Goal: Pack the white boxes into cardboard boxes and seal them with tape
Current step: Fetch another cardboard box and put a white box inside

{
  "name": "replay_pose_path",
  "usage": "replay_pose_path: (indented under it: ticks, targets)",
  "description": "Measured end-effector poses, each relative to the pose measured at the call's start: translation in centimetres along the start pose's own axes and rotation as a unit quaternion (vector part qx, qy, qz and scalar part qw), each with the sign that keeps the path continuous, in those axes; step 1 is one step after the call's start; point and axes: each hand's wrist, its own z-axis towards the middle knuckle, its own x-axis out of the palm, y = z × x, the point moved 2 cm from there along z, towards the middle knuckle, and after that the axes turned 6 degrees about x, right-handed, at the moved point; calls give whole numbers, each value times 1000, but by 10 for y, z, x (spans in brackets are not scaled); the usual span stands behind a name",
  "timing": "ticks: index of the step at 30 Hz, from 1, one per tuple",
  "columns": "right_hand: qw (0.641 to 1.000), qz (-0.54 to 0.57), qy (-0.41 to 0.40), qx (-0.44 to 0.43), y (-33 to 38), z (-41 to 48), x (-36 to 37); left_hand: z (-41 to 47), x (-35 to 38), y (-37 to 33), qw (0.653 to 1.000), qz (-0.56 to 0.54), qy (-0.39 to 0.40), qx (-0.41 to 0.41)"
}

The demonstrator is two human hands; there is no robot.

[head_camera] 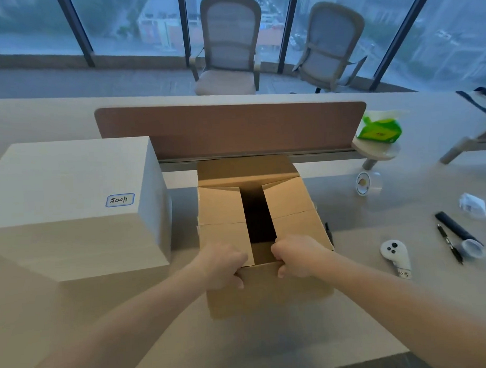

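The table (269, 345) carries the cardboard box (270, 293) at its middle, with the two side flaps folded in, a dark gap between them, and the far flap open. The white box (71, 189) is larger and stands just left of the cardboard box, outside it, with a small handwritten label on top. The left hand (225, 267) and right hand (298, 256) each clamp curled fingers over the cardboard box's near rim at the flap corners. Right of the cardboard box, well apart, lie a white controller (394, 254), a tape roll (364, 183) and a pen (449, 242).
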Motion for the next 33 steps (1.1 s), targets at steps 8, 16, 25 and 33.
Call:
replay_pose_path:
  ticks: [8, 16, 25, 33]
  targets:
    - [998, 19, 16, -50, -8, 9, -1, 6, -3, 2, 1000, 4, 10, -2]
    - [990, -91, -36, -104, -20, 16, -30, 33, -29, 0, 999, 25, 34, 4]
    - [962, -184, -152, 132, -60, 13, -88, 34, -114, 12, 993, 63, -41, -95]
    - [936, -36, -200, 288, -100, 72, -46, 12, -95, 45, 953, 91, 23, -287]
